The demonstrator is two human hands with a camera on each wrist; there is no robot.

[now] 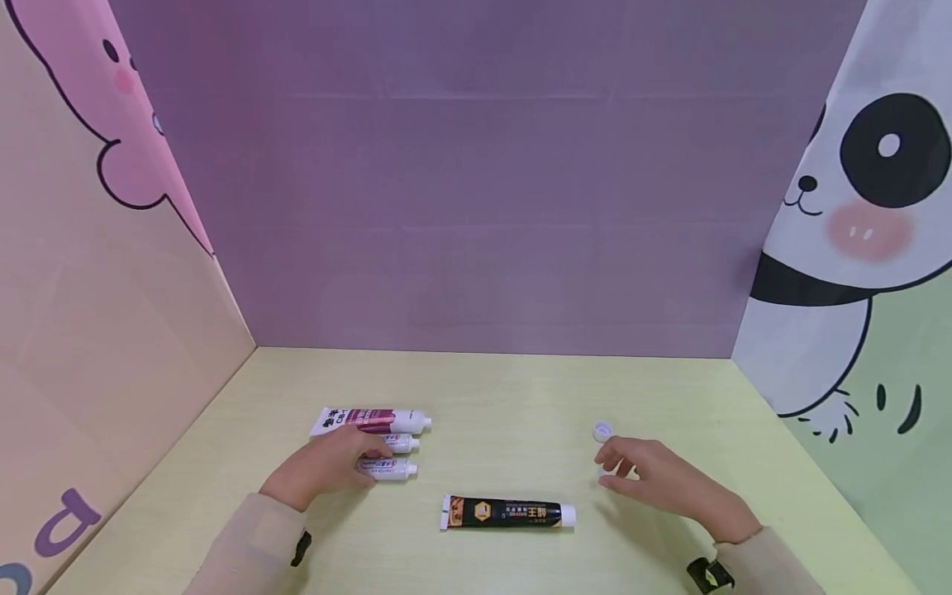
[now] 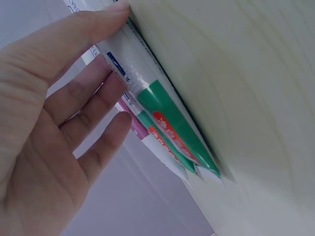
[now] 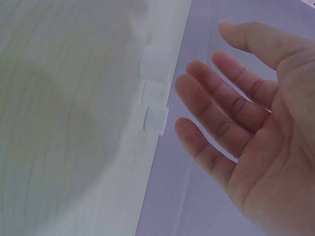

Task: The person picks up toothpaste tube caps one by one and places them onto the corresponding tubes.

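My left hand point(image 1: 330, 464) reaches over two small white-and-green tubes lying side by side. In the left wrist view its thumb touches the nearer tube point(image 2: 162, 118), while its loosely bent fingers lie alongside. The second small tube point(image 1: 404, 444) is partly covered by the hand. Just beyond lies a larger white-and-maroon tube point(image 1: 405, 421); all three nozzles are bare and point right. My right hand point(image 1: 654, 478) hovers over the table, fingers slightly bent, holding nothing. Beside it, white caps point(image 3: 156, 64) stand in a row; a cap point(image 1: 603, 430) shows past its fingertips.
A black toothpaste tube point(image 1: 509, 512) with a white cap lies at the table's front, between the hands. The pale wooden table point(image 1: 506, 397) meets a purple back wall point(image 1: 491, 207). Decorated panels with a pink figure and a panda stand left and right.
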